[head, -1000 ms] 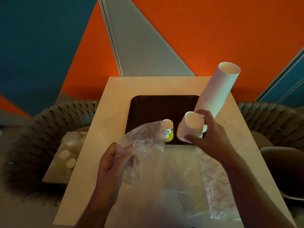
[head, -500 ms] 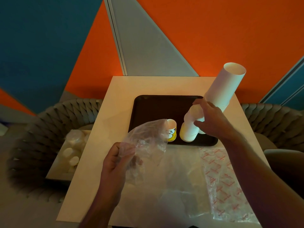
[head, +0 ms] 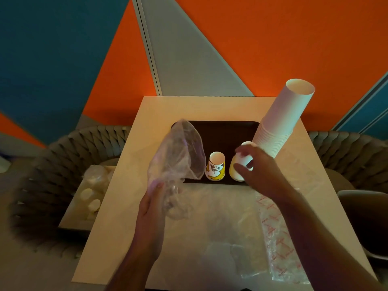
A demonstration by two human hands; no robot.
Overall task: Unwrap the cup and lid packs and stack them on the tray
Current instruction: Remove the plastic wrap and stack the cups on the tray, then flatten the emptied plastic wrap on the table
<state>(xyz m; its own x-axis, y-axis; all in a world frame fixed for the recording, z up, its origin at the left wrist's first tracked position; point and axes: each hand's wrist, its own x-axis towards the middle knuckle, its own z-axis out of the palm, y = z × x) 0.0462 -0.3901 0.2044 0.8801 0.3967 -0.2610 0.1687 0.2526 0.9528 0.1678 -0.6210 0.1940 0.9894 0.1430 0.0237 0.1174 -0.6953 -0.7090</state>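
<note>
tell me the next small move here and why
Probably let the right hand release the small cup stack, which already sits upside down on the tray. Then set aside the empty clear wrapper that the left hand holds.

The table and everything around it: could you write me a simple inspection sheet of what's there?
Surface: pale square table, dark rectangular tray on it.
Job's things: tall leaning stack of white paper cups; short yellow-printed cup stack; small white cup stack.
Clutter: flat clear plastic wrappers, one red-printed.
Hands: left hand grips crumpled clear bag; right hand around the small white stack, contact unclear.
Cables: nothing seen.
Surroundings: orange-blue wall, woven chairs, box of packs.
</note>
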